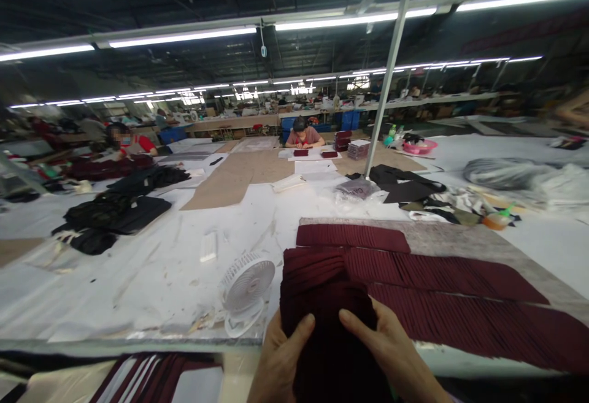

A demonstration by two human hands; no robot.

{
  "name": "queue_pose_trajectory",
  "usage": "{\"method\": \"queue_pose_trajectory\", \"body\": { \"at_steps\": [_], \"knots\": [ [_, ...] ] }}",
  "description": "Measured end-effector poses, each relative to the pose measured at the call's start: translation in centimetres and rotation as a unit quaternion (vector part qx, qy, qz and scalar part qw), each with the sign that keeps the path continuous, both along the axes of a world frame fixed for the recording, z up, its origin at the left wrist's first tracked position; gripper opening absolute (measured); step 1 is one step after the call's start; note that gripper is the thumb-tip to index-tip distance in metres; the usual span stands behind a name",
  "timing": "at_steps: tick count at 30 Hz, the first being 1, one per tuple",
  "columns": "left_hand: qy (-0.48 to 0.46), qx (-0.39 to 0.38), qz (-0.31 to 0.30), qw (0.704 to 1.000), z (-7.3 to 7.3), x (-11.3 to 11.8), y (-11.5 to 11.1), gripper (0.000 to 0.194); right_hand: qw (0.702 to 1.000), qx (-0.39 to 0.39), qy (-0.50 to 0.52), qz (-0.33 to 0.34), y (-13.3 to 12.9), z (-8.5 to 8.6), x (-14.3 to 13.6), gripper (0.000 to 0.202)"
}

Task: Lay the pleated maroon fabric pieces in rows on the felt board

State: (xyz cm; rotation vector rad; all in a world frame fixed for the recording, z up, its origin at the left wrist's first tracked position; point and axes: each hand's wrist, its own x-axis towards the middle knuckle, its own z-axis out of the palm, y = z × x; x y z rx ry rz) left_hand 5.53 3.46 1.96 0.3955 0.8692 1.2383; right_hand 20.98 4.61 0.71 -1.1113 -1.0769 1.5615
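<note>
A thick bundle of dark maroon fabric pieces (pixel 334 335) is held between my two hands over the table's near edge. My left hand (pixel 288 351) grips its left side, thumb lying on top. On the right side my right hand (pixel 384 341) wraps round the bundle, its thumb also on top. The bundle's far end touches or overlaps the fanned rows of maroon pieces (pixel 442 277), which lie overlapping on a grey board (pixel 442 237). The fingers under the bundle are hidden.
A small white fan (pixel 248 286) stands left of the bundle. Dark garments (pixel 115 213) lie at the left; a metal pole (pixel 391 72) rises beyond the rows. Across the white table (pixel 156 280) a person (pixel 305 136) works over maroon pieces; another sits far left.
</note>
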Motion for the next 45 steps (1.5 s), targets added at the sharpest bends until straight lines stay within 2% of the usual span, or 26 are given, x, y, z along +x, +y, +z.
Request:
{"method": "queue_pose_trajectory", "body": {
  "at_steps": [3, 6, 10, 17, 22, 26, 33, 37, 41, 45],
  "knots": [
    [-0.012, -0.002, -0.018, 1.000, 0.1, -0.3, -0.1, 0.066, 0.995, 0.070, -0.054, -0.039, 0.2, 0.1, 0.4, 0.039],
    [-0.010, 0.008, -0.044, 0.999, -0.1, -0.7, -0.1, 0.062, 0.992, 0.105, -0.042, -0.060, 0.7, 0.6, 0.8, 0.043],
    [-0.001, 0.023, -0.071, 0.997, -0.4, -0.9, -0.2, 0.057, 0.996, 0.081, -0.005, -0.024, 0.9, 1.2, 1.1, 0.041],
    [-0.009, 0.017, -0.039, 0.999, 0.3, -0.7, 0.0, 0.059, 0.998, 0.050, -0.011, -0.031, -0.3, 0.4, 0.4, 0.039],
    [-0.025, 0.003, -0.026, 0.999, 0.3, -0.4, -0.1, 0.061, 0.996, 0.014, -0.004, -0.089, -0.6, 0.6, -0.7, 0.043],
    [-0.008, 0.018, -0.028, 0.999, 0.0, -0.4, 0.0, 0.062, 0.994, 0.017, 0.010, -0.107, -0.7, 0.9, -1.1, 0.043],
    [0.010, 0.003, -0.020, 1.000, -0.3, -0.6, 0.2, 0.063, 0.996, 0.036, -0.007, -0.083, -0.6, 0.3, -0.9, 0.041],
    [0.012, -0.002, -0.026, 1.000, -0.2, -0.9, 0.1, 0.062, 0.989, 0.097, -0.059, -0.089, 0.1, -0.1, 0.0, 0.038],
    [0.019, 0.012, -0.046, 0.999, -0.5, -1.2, 0.0, 0.062, 0.991, 0.114, -0.028, -0.071, 0.8, 0.3, 0.7, 0.045],
    [0.027, 0.008, -0.040, 0.999, -0.4, -1.3, 0.1, 0.061, 0.995, 0.092, 0.007, -0.033, 0.6, 0.6, 0.5, 0.038]
  ]
}}
